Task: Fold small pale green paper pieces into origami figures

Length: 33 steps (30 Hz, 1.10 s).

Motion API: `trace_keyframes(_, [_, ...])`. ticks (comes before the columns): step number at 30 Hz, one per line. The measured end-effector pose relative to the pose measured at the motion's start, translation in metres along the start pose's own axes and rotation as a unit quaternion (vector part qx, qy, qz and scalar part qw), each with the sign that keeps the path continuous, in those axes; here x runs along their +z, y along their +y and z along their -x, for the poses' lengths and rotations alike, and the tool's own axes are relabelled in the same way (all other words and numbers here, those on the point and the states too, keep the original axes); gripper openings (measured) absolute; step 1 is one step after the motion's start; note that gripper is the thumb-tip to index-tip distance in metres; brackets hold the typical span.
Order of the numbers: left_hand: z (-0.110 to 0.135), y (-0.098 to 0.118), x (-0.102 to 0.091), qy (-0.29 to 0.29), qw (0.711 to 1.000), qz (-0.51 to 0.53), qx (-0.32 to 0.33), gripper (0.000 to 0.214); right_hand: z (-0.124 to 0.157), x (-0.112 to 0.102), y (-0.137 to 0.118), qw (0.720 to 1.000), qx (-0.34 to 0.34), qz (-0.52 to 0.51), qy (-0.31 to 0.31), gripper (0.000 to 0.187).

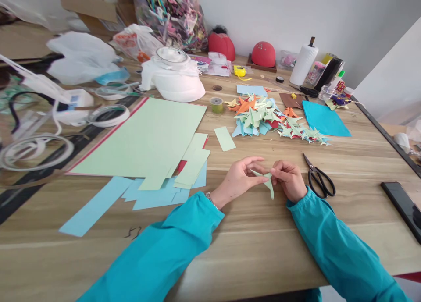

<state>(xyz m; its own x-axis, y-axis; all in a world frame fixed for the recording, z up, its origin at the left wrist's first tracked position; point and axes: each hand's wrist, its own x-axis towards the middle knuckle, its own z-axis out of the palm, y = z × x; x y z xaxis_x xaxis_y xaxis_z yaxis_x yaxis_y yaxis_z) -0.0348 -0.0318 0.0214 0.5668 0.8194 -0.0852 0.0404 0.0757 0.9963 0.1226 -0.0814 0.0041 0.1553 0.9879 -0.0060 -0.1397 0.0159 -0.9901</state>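
Both of my hands hold one small folded piece of pale green paper (pixel 269 183) just above the wooden table (pixel 263 249). My left hand (pixel 239 177) pinches its left tip with thumb and fingers. My right hand (pixel 289 178) is closed on its right side, and a pointed end hangs down between the hands. Teal sleeves cover both arms. A heap of folded paper shapes (pixel 263 115) in green, orange, blue and red lies beyond the hands.
Black scissors (pixel 319 179) lie right of my right hand, a dark phone (pixel 403 205) at the right edge. A large green sheet (pixel 148 135) and blue strips (pixel 98 205) lie left. A blue sheet (pixel 324 118), thread spool (pixel 216 104), paper roll (pixel 304 63) and plastic bags stand behind.
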Motion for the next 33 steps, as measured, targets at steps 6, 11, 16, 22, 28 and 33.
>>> trace_keyframes(6, [-0.003,-0.005,-0.002,0.005,1.000,0.023,0.004,0.049,0.001,0.002,0.000,0.999,-0.022,0.037,-0.014,0.032])
trace_keyframes(11, [-0.006,-0.011,-0.004,0.019,0.998,0.052,-0.004,0.043,0.001,0.004,0.001,0.996,-0.012,0.088,-0.021,0.037])
trace_keyframes(16, [-0.007,-0.008,-0.005,0.023,0.995,0.090,-0.029,0.041,0.002,0.003,0.002,0.970,-0.049,0.226,-0.067,0.039])
trace_keyframes(22, [-0.005,-0.005,-0.004,0.018,0.994,0.101,-0.042,0.047,0.004,0.001,0.001,0.964,-0.045,0.246,-0.094,0.041])
trace_keyframes(28, [-0.005,-0.004,-0.004,0.045,0.993,0.110,-0.024,0.049,0.002,-0.001,0.001,0.980,-0.007,0.182,-0.086,0.040])
trace_keyframes(33, [-0.006,-0.008,-0.004,0.062,0.992,0.109,-0.026,0.037,0.002,-0.001,0.000,0.984,0.015,0.166,-0.064,0.041])
